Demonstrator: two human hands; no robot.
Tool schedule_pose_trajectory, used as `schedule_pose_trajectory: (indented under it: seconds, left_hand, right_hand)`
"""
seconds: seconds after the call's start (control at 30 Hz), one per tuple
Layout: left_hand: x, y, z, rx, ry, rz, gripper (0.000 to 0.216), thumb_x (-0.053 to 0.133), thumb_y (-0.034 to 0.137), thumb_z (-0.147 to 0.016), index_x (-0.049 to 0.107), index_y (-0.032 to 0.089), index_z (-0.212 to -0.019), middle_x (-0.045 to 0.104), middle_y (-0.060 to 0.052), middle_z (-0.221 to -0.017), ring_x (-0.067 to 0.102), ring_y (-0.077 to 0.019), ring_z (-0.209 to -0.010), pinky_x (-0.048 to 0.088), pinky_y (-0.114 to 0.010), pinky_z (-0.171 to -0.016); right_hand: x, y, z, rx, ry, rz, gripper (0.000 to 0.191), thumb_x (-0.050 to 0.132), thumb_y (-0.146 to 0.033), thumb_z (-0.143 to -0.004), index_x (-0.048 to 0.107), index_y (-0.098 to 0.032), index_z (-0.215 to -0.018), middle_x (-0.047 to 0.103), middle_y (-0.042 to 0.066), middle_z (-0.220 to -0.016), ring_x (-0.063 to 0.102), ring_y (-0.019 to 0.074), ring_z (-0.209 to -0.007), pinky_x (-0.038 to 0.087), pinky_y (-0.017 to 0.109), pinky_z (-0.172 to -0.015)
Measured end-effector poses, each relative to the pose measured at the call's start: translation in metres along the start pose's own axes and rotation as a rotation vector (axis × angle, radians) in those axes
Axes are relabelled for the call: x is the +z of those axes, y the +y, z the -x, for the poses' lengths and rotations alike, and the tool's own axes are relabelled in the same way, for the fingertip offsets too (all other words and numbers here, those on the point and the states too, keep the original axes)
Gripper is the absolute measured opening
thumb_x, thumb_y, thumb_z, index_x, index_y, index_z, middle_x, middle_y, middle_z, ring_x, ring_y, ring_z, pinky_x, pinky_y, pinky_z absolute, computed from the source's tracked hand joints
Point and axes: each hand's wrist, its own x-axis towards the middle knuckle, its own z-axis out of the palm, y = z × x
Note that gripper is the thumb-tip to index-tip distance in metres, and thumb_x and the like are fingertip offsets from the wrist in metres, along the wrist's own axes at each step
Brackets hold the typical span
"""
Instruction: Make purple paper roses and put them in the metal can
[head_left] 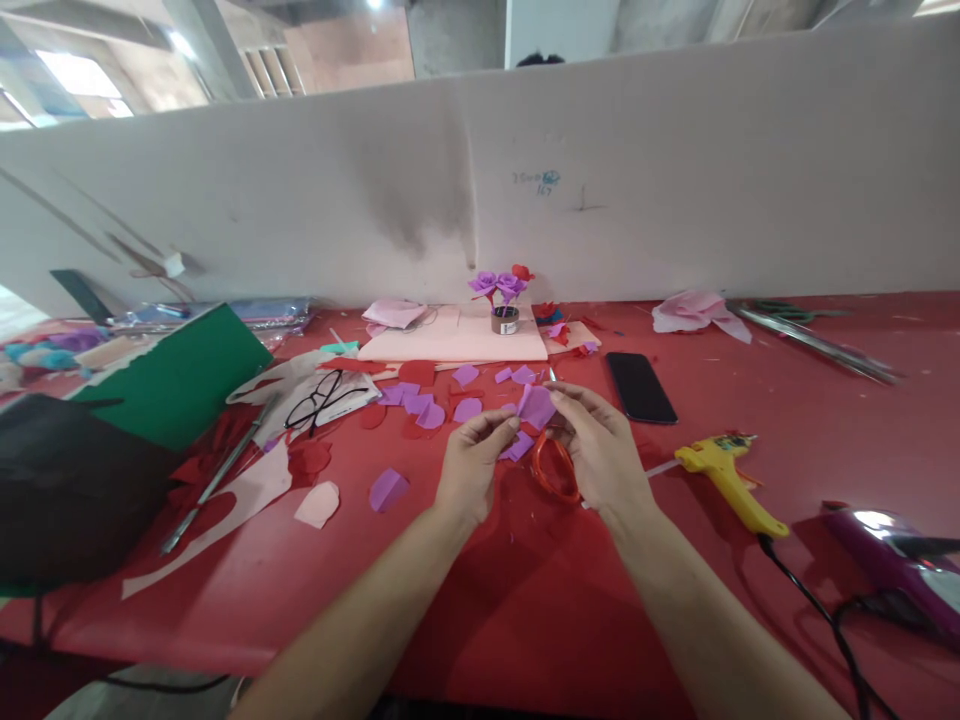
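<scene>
My left hand (472, 462) pinches the lower left edge of a purple paper piece (535, 405) held just above the red table (525, 600). My right hand (596, 450) pinches the same piece at its right side and also has orange-handled scissors (551, 470) hooked on its fingers, the handles hanging below. Several purple paper petals (420, 405) lie scattered on the table just beyond my hands, and one more purple petal (388, 490) lies to the left. A small pot of finished purple and red paper flowers (504, 295) stands on a pink sheet (450, 345) at the back.
A black phone (640, 387) and a yellow glue gun (727, 478) lie to the right, with a purple tool (892, 565) at the far right edge. Glasses (321, 400), green paper (180, 375), a black sheet (67, 490) and red scraps lie left. A white partition (675, 180) backs the table.
</scene>
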Motion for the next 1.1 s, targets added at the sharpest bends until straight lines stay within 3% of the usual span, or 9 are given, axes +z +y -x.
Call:
schedule_pose_trajectory:
  seconds: [0.13,0.9,1.1]
  left_hand:
    - [-0.0015,-0.0005,0.0005,0.026,-0.023,-0.042,0.019,0.077,0.025,-0.063,0.071,0.016,-0.078,0.066,-0.001,-0.076,0.058,-0.0088,-0.069,0.045,-0.024,-0.074]
    - [-0.0016,0.0008,0.0021,0.181,0.064,-0.233,0.011,0.069,0.022,-0.068,0.073,0.017,-0.078,0.068,-0.002,-0.071,0.060,-0.0128,-0.065,0.049,-0.027,-0.068]
    - [-0.0051,0.0000,0.0036,0.335,0.071,-0.404,0.012,0.067,0.022,-0.072,0.074,0.019,-0.081,0.070,-0.004,-0.078,0.062,-0.0147,-0.068,0.050,-0.028,-0.069]
  right_hand:
    - [-0.0001,0.0007,0.0013,0.059,-0.036,0.021,0.021,0.078,-0.034,-0.059,0.071,-0.020,-0.073,0.068,0.001,-0.068,0.057,0.0124,-0.059,0.045,0.025,-0.057]
    - [-0.0021,0.0062,0.0020,0.018,-0.075,0.100,0.011,0.076,-0.031,-0.065,0.071,-0.021,-0.064,0.063,-0.003,-0.060,0.051,0.0109,-0.058,0.039,0.024,-0.059]
    - [-0.0007,0.0064,0.0017,0.036,-0.086,0.086,0.012,0.076,-0.031,-0.065,0.074,-0.020,-0.070,0.066,-0.001,-0.063,0.055,0.0116,-0.060,0.043,0.024,-0.062]
